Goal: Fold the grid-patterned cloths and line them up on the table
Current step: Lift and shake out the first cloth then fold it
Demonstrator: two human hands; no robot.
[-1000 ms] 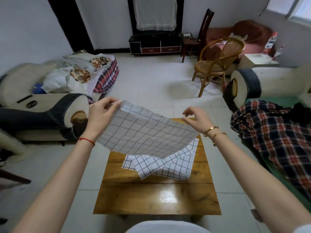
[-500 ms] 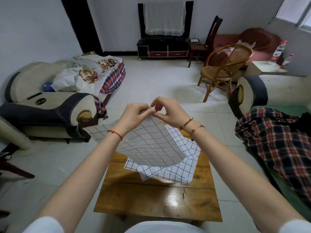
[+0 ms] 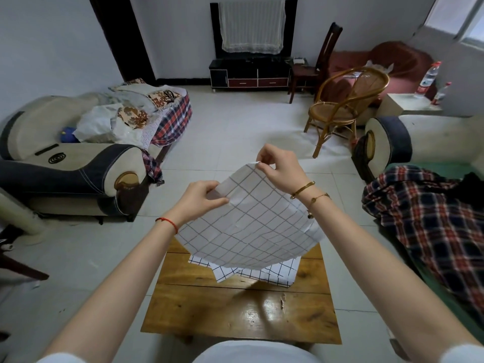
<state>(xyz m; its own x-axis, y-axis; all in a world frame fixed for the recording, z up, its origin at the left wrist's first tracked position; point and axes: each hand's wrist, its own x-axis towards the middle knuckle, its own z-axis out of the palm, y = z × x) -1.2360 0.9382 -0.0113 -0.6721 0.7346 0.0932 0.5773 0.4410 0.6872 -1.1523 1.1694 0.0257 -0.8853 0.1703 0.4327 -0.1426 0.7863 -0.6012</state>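
Note:
I hold a white grid-patterned cloth [image 3: 251, 226] in the air above the wooden table [image 3: 235, 313], folded over on itself. My right hand [image 3: 280, 169] pinches its top corner. My left hand [image 3: 201, 200] pinches the edge lower down and to the left. The cloth hangs down and covers most of a pile of more grid-patterned cloths [image 3: 264, 273] lying on the far half of the table.
A beige and navy sofa [image 3: 70, 163] with heaped fabrics stands to the left. Another sofa with a plaid blanket [image 3: 432, 218] is on the right. A rattan chair [image 3: 345, 106] and a TV cabinet [image 3: 251, 74] stand on the tiled floor beyond.
My hands came together from wide apart, bringing the cloth's corners to meet, then separated slightly: the right hand rose with the top corner and the left slid down along the edge.

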